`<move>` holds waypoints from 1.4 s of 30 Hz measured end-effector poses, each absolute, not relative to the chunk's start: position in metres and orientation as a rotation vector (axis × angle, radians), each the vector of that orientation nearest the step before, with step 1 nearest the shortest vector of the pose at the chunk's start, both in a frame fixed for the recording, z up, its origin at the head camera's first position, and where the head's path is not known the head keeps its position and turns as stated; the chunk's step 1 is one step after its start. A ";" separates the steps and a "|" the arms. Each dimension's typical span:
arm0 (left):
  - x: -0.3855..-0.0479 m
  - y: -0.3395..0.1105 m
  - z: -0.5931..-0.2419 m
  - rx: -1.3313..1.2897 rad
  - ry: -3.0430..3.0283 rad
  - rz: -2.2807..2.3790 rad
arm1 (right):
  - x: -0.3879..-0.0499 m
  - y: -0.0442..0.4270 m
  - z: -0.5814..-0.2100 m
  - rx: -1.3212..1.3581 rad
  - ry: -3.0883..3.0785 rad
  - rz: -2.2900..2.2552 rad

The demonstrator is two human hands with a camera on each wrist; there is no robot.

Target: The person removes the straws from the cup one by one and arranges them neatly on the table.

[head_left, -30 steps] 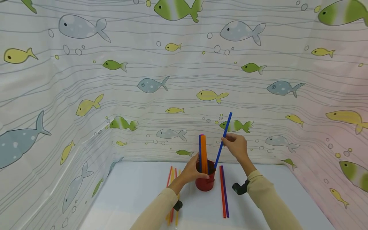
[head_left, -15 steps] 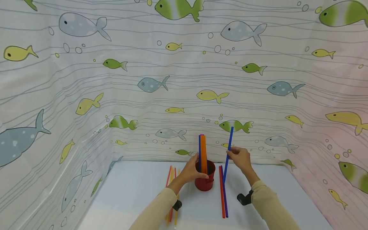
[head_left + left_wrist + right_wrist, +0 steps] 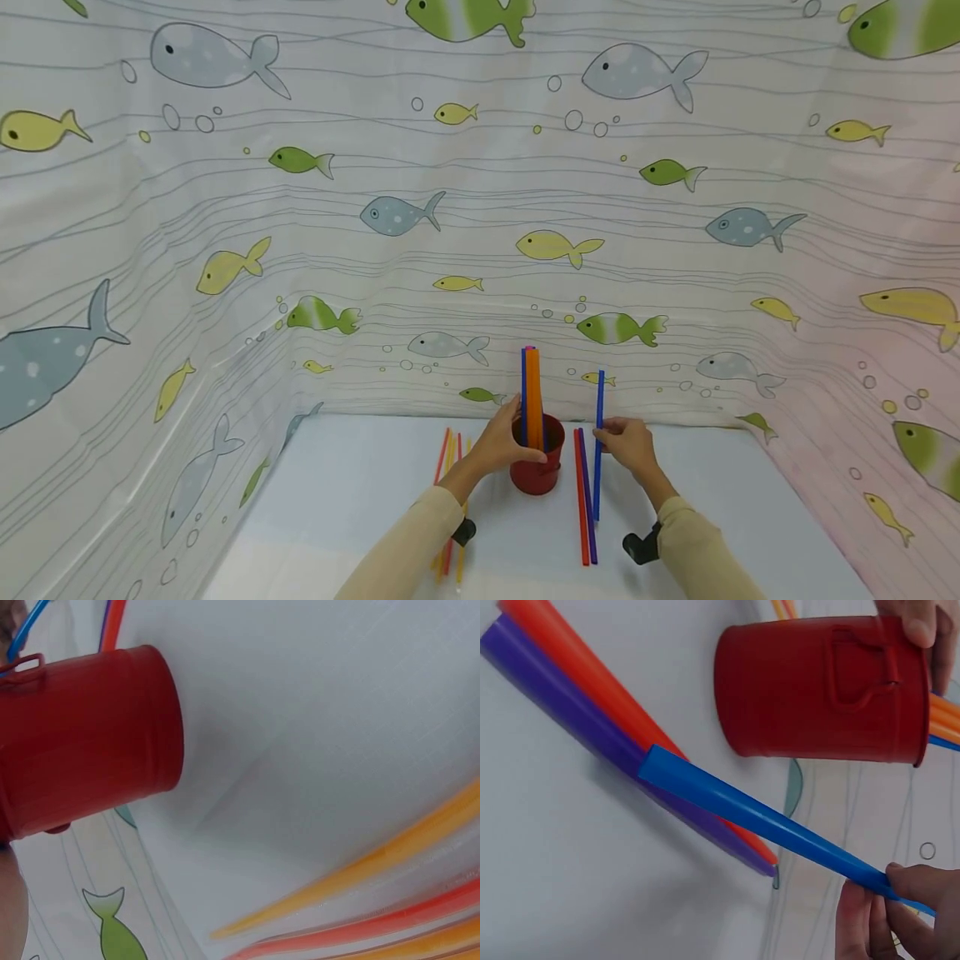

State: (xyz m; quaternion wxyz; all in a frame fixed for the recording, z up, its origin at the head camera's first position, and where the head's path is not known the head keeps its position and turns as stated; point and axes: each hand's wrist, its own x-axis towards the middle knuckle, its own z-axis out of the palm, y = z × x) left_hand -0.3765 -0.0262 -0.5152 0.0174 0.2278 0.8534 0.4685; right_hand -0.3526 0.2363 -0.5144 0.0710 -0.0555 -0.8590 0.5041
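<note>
My left hand holds the red metal bucket at its rim, thumb on the near side. Orange and blue straws stand upright in the bucket, leaning toward that hand, with a pink tip just showing. To the right, my right hand pinches a long blue straw between thumb and fingers. Its lower end hangs near a red straw and a purple straw, which lie side by side on the table. In the right wrist view the blue straw crosses in front of that pair.
Several yellow-orange and red straws lie left of the bucket, partly hidden by my left forearm. The white table meets a fish-print curtain at the back and both sides. A dark wrist camera hangs below my right sleeve.
My right hand has carried the blue straw away from the bucket's rim, rightward and down, past the red and purple straws. The straw is now nearly vertical. My left hand stays at the bucket.
</note>
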 end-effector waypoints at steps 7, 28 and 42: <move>-0.375 -0.026 -0.515 0.720 2.641 1.470 | -0.346 0.240 -0.529 -0.220 -2.658 1.531; -0.376 -0.027 -0.515 0.760 2.624 1.489 | -0.337 0.243 -0.565 -0.308 -2.764 1.482; -0.373 -0.027 -0.512 0.739 2.646 1.471 | -0.335 0.238 -0.571 -0.322 -2.792 1.473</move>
